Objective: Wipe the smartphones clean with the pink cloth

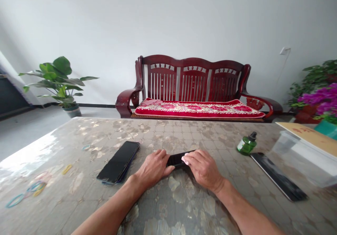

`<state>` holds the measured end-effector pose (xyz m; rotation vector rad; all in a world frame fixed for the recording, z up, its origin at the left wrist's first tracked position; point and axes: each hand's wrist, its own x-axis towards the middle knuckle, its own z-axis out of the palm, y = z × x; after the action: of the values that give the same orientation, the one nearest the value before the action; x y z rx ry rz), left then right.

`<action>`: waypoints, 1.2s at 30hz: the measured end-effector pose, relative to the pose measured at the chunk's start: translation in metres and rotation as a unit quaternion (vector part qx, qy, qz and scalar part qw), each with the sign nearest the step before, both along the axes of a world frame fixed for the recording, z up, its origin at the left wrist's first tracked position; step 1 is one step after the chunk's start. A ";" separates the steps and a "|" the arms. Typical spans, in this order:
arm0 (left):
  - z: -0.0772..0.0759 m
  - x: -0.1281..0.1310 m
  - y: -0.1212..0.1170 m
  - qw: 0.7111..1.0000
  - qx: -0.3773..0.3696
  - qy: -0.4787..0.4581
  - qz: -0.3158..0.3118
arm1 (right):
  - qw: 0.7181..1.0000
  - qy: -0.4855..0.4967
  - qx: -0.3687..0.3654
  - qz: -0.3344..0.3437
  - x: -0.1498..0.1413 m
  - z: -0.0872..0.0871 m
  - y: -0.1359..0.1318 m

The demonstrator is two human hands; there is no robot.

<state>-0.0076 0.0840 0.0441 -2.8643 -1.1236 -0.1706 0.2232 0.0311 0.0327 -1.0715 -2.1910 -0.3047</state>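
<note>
A dark phone (176,159) lies sideways in front of me on the patterned tablecloth (168,193). My left hand (155,163) is closed around its left end, thumb along the near edge. A small pale pink cloth (185,158) is pinched in the fingers of my right hand (204,168), pressed against the right part of the phone's screen. The fingers of my right hand hide the phone's right end. Left of my hands rests a larger black phone (118,163) on a dark blue case that shows at its lower edge.
On the right are a green spray bottle (246,144), a long black flat object (279,177) and a clear plastic box (297,161) with a tan board on top. Colourful hair ties (34,189) lie at left. Beyond the table stands a wooden bench (192,84).
</note>
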 end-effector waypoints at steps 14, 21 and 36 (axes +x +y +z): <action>-0.017 -0.006 0.010 0.981 0.107 -0.144 -0.072 | 0.994 0.001 0.086 -0.065 0.001 -0.001 0.007; -0.016 -0.004 0.003 0.971 0.149 -0.171 -0.077 | 0.997 0.004 0.066 -0.028 -0.017 0.005 0.000; -0.020 -0.007 0.006 0.975 0.092 -0.194 -0.057 | 0.991 0.032 0.082 -0.101 0.013 0.006 0.010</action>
<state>-0.0147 0.0897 0.0244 -2.7957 -0.9295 -0.8244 0.2364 0.0411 0.0382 -1.1962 -1.9663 -0.5236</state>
